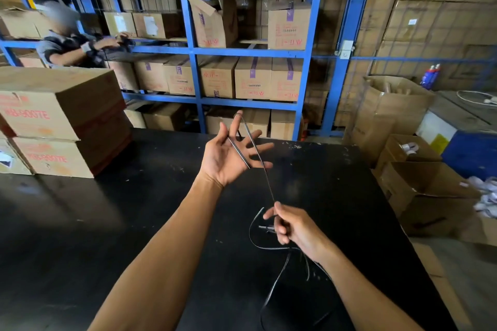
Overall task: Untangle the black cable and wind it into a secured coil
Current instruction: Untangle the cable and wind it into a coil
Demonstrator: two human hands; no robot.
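Observation:
A thin black cable (pixel 260 159) loops over the raised fingertip of my left hand (pixel 228 154), which is held palm up with fingers spread above the black table (pixel 134 223). One strand crosses the palm. The other strand runs taut down to my right hand (pixel 293 228), which pinches it between thumb and fingers. Below that hand the slack cable curls in loose loops on the table and trails toward the near edge. A small connector end lies on the table beside my right fingers.
Stacked cardboard boxes (pixel 53 121) stand on the table's left side. Blue shelving (pixel 193 51) full of boxes fills the back. Another person (pixel 70 40) works at the far left. Open cartons (pixel 419 191) sit on the floor at the right.

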